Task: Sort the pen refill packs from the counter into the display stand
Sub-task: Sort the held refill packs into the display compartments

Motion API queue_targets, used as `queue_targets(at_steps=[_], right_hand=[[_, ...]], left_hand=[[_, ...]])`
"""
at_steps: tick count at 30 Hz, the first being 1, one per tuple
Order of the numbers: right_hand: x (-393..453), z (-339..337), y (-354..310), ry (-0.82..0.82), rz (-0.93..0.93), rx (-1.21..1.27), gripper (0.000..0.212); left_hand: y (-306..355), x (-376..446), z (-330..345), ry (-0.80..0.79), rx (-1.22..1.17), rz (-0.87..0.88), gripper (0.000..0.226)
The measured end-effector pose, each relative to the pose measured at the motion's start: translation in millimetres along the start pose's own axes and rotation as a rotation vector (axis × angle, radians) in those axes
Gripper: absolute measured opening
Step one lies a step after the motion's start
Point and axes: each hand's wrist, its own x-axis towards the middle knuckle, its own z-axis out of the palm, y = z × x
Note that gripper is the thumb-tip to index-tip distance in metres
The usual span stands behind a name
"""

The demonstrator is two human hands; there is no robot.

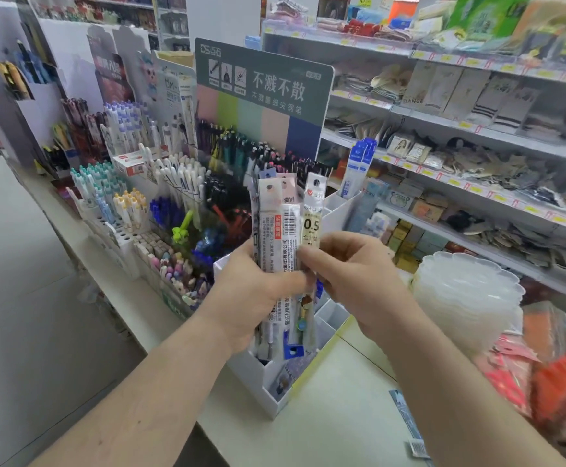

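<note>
White cardboard display stand (276,396) with its stepped compartments sits right under your hands on the pale counter (335,399), so you've got the bundle parked over the spot it has to go into, which makes sense. Going left to right: your left hand (258,294) is wrapped around a fanned bunch of long clear plastic pen refill packs (283,230) with white printed backing cards, fingers curled round the lower half and the hang-hole ends pointing up. Holding them upright like that looks like it's so you can read the labels and pick which slot each belongs in. Bottom ends of the packs seem to dip toward a front compartment, though I can't tell if they touch it.

Next over, your right hand (349,267) is pinching the edge of the rightmost pack, the clear one marked 0.5 (312,227), thumb and fingertips closed on it as if peeling it off the bunch. Both forearms come in low from the bottom of the view, wrists angled inward toward each other.

Further right, 1 flat blue-printed pack (406,416) lies on the counter, well apart from the stand, so my guess is sorting is only partway done.
</note>
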Motion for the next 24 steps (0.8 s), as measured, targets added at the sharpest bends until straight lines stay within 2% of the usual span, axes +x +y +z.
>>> queue_targets(at_steps=[3,5,7,10,12,16,24], right_hand=[[-4.0,-16.0,11.0,0.123,0.013,0.113,0.025],[-4.1,-31.4,17.6,0.263,0.016,0.167,0.029],[-1.5,-48.6,27.7,0.433,0.008,0.172,0.031],[5.3,-74.1,51.1,0.667,-0.023,0.065,0.041],[12.5,-89.3,75.4,0.750,-0.013,-0.057,0.039],[33.1,-100.5,126.1,0.793,0.121,-0.173,0.028],[82.8,-107.5,197.6,0.722,0.292,-0.282,0.021]], left_hand=[[-1.8,0.3,8.6,0.007,-0.010,-0.052,0.038],[-2.6,1.7,12.9,0.038,-0.009,-0.080,0.027],[-4.0,3.1,18.3,0.046,-0.017,-0.096,0.028],[-8.1,4.7,27.2,0.053,-0.019,-0.101,0.036],[-14.0,6.7,33.1,0.061,0.012,-0.094,0.037],[-28.6,14.9,47.1,0.087,0.073,-0.079,0.030],[-54.4,41.1,62.3,0.087,0.126,-0.152,0.028]])
